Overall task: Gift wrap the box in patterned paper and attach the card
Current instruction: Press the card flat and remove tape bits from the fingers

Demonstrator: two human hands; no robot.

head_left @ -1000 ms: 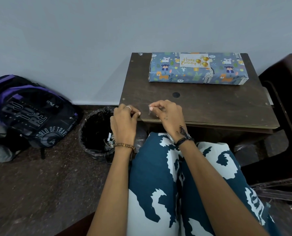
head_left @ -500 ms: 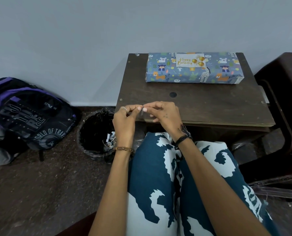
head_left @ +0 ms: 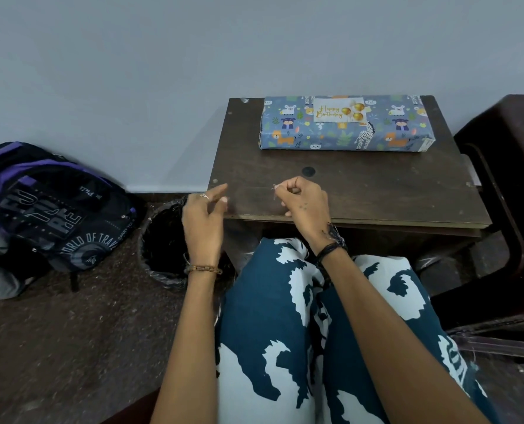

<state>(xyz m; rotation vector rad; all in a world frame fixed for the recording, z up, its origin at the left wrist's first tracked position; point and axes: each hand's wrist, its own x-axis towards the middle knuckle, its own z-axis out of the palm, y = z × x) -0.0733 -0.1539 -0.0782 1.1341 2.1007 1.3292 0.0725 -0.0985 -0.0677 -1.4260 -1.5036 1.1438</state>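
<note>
The box, wrapped in blue paper with animal pictures, lies at the back of the dark wooden table. A white "Happy Birthday" card with gold balloons sits on its top face. My right hand hovers over the table's front edge, pinching a small clear scrap of tape between thumb and forefinger. My left hand is off the table's left front corner with its fingers spread and nothing in it.
A bin lined with a black bag stands on the floor under my left hand. A black and purple backpack leans at the left wall. A dark chair stands right of the table. My patterned trousers fill the foreground.
My hands were together at the table's front edge, both pinching the tape scrap. They have parted: the left let go and opened, the right kept the scrap and rose slightly.
</note>
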